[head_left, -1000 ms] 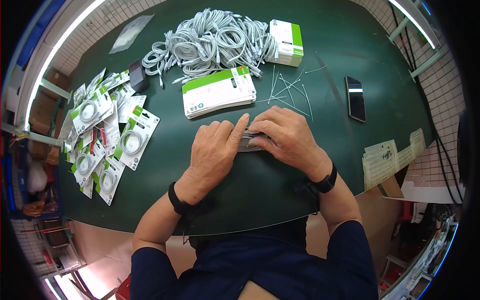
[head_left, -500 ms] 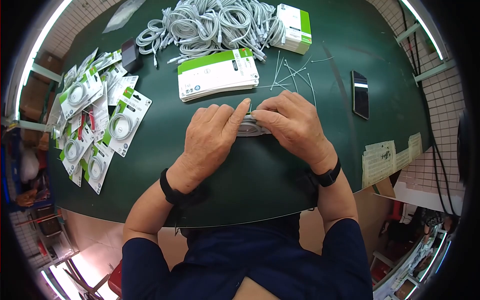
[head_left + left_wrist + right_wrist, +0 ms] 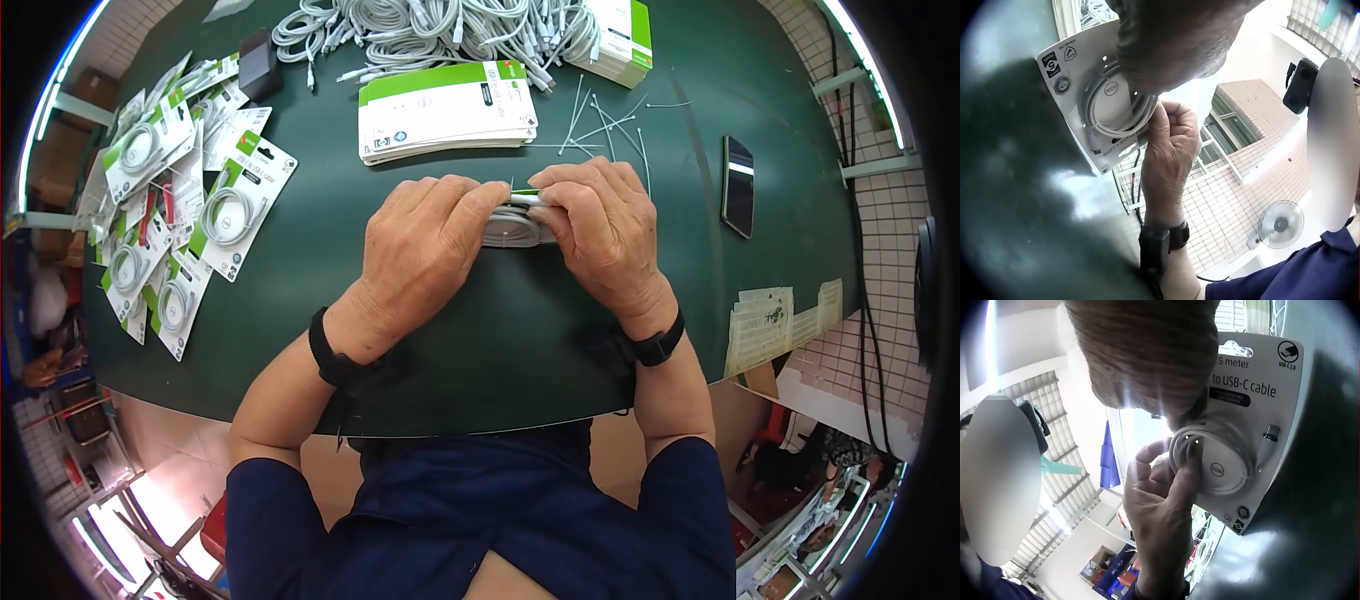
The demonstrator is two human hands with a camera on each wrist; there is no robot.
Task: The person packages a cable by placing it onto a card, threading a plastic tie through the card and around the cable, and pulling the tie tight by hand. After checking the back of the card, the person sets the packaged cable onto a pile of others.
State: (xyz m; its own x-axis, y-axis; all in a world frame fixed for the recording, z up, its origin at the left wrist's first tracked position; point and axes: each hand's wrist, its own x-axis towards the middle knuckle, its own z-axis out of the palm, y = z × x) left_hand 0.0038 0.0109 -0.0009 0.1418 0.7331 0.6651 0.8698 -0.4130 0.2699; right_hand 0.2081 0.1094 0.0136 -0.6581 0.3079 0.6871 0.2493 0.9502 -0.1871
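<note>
Between both hands a white-and-green packaging card (image 3: 1241,394) stands tilted up on the table, with a coiled white USB-C cable (image 3: 511,232) against its printed face. My left hand (image 3: 420,235) pinches the coil at its left side; the right wrist view shows its thumb (image 3: 1185,481) on the loops. On the other side my right hand (image 3: 605,225) pinches the coil near its top edge, thumb and fingers bent. One cable plug (image 3: 1267,442) lies along the card's edge. A thin tie end pokes up behind the card.
Beyond the hands lie a stack of flat cards (image 3: 450,115), a heap of coiled cables (image 3: 440,30) and a card block (image 3: 625,45). Loose cable ties (image 3: 605,125) and a phone (image 3: 738,187) are to the right. Carded cables (image 3: 230,210) pile up at left near a dark box (image 3: 258,65).
The head view has tilted, so the table items sit higher in it. My right-hand fingers have shifted on the coil, and my left index finger, formerly pointing up, now bends down to it.
</note>
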